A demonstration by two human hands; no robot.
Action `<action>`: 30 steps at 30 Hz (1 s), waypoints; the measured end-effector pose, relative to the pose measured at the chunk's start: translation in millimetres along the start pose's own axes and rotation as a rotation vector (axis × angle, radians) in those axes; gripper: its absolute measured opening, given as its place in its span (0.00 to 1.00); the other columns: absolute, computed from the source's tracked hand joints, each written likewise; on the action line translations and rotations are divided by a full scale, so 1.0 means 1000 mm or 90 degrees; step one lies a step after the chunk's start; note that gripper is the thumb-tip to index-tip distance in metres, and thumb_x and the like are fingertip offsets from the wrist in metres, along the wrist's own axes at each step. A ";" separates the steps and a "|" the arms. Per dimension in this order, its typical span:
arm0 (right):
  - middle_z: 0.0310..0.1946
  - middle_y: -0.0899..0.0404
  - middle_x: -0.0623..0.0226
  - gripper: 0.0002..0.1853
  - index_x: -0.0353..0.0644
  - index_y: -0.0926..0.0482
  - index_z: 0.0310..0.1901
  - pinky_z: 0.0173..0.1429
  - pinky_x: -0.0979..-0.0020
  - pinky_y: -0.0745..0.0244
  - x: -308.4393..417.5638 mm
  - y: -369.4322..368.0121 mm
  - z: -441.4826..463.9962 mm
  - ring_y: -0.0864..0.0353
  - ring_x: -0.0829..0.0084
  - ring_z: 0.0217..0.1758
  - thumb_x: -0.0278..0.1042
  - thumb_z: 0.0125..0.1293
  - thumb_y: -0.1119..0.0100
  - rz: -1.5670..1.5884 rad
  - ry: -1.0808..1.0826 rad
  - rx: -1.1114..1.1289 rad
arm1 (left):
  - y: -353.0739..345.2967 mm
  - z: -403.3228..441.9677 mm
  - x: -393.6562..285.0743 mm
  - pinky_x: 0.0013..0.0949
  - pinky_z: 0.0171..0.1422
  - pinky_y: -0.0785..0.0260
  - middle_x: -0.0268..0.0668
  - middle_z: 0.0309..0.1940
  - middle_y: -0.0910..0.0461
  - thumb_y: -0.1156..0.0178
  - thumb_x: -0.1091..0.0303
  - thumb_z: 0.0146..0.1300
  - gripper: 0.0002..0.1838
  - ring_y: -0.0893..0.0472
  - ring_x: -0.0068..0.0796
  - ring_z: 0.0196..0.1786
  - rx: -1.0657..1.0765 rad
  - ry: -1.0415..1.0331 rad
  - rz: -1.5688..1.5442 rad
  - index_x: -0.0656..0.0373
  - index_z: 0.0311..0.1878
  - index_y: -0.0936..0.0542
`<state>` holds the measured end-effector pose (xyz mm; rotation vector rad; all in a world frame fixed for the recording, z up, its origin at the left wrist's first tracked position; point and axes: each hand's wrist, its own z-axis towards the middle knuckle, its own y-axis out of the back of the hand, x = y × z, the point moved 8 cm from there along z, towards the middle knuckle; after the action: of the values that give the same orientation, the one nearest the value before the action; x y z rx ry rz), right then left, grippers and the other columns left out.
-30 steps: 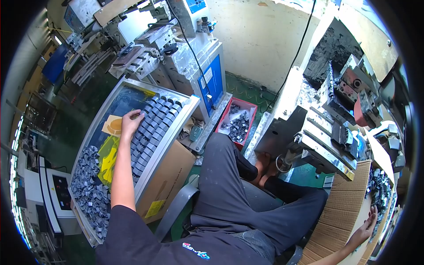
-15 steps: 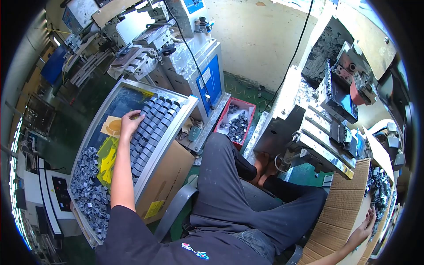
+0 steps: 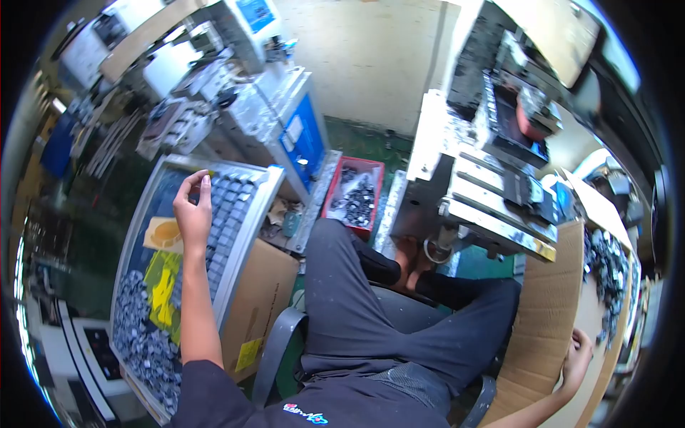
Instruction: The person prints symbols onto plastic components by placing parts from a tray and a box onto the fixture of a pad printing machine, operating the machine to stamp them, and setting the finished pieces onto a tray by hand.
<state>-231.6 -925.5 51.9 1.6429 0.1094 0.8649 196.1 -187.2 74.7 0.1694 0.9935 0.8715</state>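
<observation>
My left hand (image 3: pixel 193 217) is above the framed tray (image 3: pixel 245 246), by the far end of rows of grey pieces (image 3: pixel 232 202). Its thumb and forefinger come together at the tips; whatever they pinch is too small to make out. Under and beside the wrist, a yellow glove-like item (image 3: pixel 163 289) and a tan card with a round mark (image 3: pixel 163 232) lie in the tray. A heap of loose grey pieces (image 3: pixel 139 314) fills its near left part. My right hand (image 3: pixel 577 358) has curled fingers at the inner side of a cardboard box (image 3: pixel 546 307); its grip is hidden.
Dark small parts (image 3: pixel 606 274) lie in the box on the right. A red bin (image 3: pixel 377 187) with more parts stands on the floor ahead. A metal machine (image 3: pixel 492 192) rises at front right, a blue-panelled cabinet (image 3: pixel 303 139) at front left. A chair armrest (image 3: pixel 278 346) is beside my leg.
The view has shifted and blurred slightly. My left hand has moved toward the tray's far end, up off the rows. My right hand has drawn back from the dark parts toward me, fingers curling.
</observation>
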 end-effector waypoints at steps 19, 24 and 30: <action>0.34 0.20 0.56 0.15 0.35 0.21 0.43 0.41 0.63 0.25 -0.036 0.046 -0.096 0.19 0.63 0.34 0.17 0.53 0.31 -0.125 -0.139 -0.081 | -0.229 -0.124 -0.392 0.36 0.58 0.30 0.42 0.52 0.18 0.34 0.58 0.66 0.20 0.21 0.34 0.53 0.533 -0.326 -0.444 0.60 0.56 0.19; 0.34 0.25 0.65 0.16 0.34 0.24 0.42 0.37 0.70 0.24 0.031 0.054 -0.075 0.21 0.75 0.36 0.14 0.53 0.30 0.063 0.023 -0.277 | -0.226 -0.130 -0.386 0.41 0.69 0.34 0.46 0.57 0.21 0.34 0.55 0.65 0.27 0.23 0.42 0.63 0.568 -0.352 -0.423 0.61 0.63 0.24; 0.38 0.24 0.69 0.17 0.39 0.28 0.47 0.40 0.78 0.21 0.105 0.024 -0.037 0.22 0.81 0.39 0.18 0.61 0.31 0.381 0.215 -0.342 | -0.225 -0.133 -0.386 0.44 0.74 0.40 0.47 0.60 0.23 0.33 0.52 0.63 0.29 0.28 0.44 0.67 0.576 -0.375 -0.357 0.60 0.62 0.23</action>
<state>-187.1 -848.9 122.8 1.0137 -0.3733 1.4752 122.4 -642.6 143.3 0.8214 0.7446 -0.1959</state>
